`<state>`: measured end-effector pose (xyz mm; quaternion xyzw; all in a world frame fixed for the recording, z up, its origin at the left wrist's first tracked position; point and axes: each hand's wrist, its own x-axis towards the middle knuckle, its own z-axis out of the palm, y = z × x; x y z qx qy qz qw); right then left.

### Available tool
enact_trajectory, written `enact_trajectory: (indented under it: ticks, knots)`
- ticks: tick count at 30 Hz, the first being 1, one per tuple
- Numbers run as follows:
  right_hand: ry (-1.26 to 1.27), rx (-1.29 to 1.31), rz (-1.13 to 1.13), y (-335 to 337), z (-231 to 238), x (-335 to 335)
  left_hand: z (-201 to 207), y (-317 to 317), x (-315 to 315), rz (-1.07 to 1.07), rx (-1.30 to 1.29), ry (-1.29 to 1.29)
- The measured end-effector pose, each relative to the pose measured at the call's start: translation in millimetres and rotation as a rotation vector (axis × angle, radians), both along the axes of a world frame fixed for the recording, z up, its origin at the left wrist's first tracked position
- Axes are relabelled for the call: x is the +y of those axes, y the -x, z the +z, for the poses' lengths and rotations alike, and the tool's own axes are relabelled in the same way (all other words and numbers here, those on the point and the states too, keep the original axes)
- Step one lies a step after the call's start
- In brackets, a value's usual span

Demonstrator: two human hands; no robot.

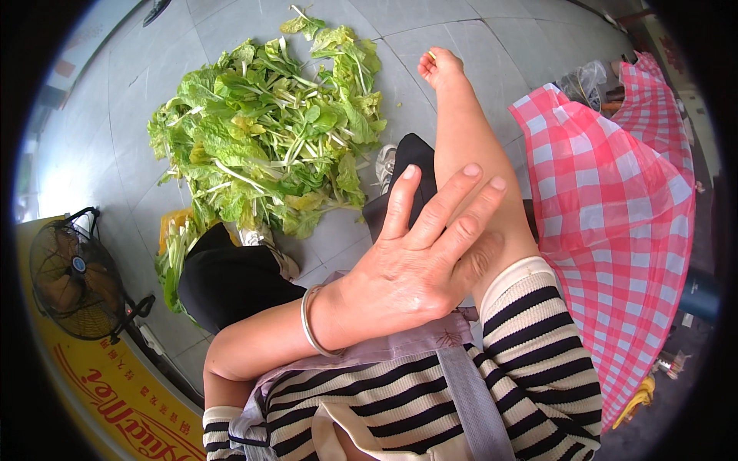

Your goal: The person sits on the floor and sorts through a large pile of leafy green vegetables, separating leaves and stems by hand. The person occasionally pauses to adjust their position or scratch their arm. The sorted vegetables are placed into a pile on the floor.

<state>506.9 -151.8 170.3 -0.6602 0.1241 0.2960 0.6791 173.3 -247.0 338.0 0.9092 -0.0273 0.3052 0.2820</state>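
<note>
My left hand's (415, 265) fingers (443, 206) were spread; my right hand (443, 71) curled at 1 o'clock, its grip unclear. Leafy greens (269, 138) lay heaped on the floor (127, 107) at 11 o'clock.

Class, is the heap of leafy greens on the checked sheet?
No, the heap of leafy greens lies on the grey tiled floor.

Leaf pile (269, 138): on the floor (430, 50)
Shoes (387, 164): by the leaf pile's near and right edges
Fan (77, 269): left of the leaf pile, toward its near side
Hands, left (415, 265): near side of the leaf pile, rightward
Hands, right (442, 69): right of the leaf pile, apart
Cloth (607, 184): far right of the leaf pile
</note>
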Motion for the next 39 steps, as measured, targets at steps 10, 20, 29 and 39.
enact_trajectory:
  ticks: [10, 20, 29, 39]
  knots:
    - [0.012, -0.007, -0.013, -1.1, 1.5, -2.8, -6.0, 5.1, 7.7, 0.018, -0.110, 0.072]
    - [-0.004, 0.004, -0.013, -4.8, -2.4, -3.9, 2.9, 19.9, 29.0, 0.075, -0.047, 0.163]
    - [-0.023, 0.010, -0.027, -10.9, -2.6, -11.9, 6.6, 31.4, 49.3, 0.221, -0.079, 0.177]
    - [-0.062, 0.006, -0.033, -17.2, -12.1, -15.2, 3.0, 48.2, 66.5, 0.341, -0.117, 0.199]
